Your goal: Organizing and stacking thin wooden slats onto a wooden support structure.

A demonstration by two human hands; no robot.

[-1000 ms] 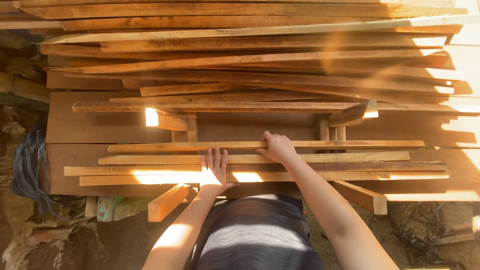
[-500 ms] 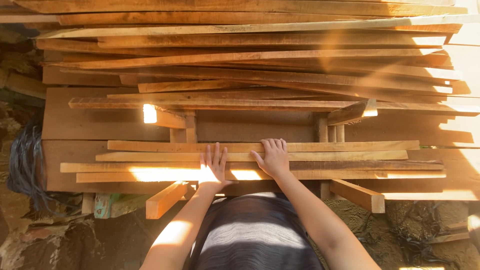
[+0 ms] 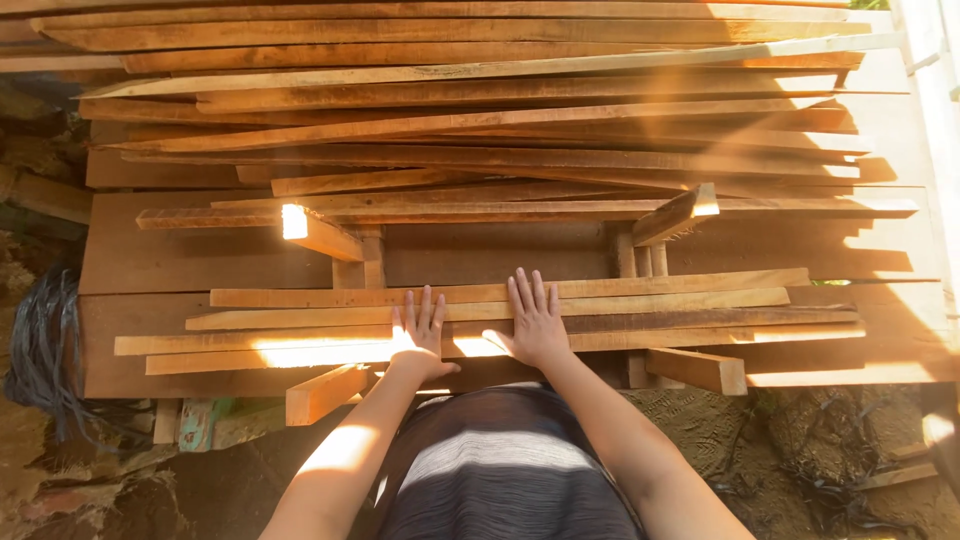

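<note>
Both my hands lie flat, fingers spread, on a low stack of long thin wooden slats [image 3: 650,300] in front of me. My left hand [image 3: 420,335] presses on the near slats where a patch of sunlight falls. My right hand [image 3: 535,320] rests just to its right, palm down across two or three slats. Neither hand grips anything. The slats rest on short cross blocks [image 3: 695,368] over wide boards [image 3: 160,260].
A big pile of long planks [image 3: 480,110] fills the far half of the view. Short offcut blocks [image 3: 320,232] stick up among the boards. A dark bundle of strapping [image 3: 45,350] lies at the left; bare earth and debris [image 3: 830,450] lie at the right.
My right hand has slid back from the far slat toward me and flattened beside my left hand. My left hand has stayed in place.
</note>
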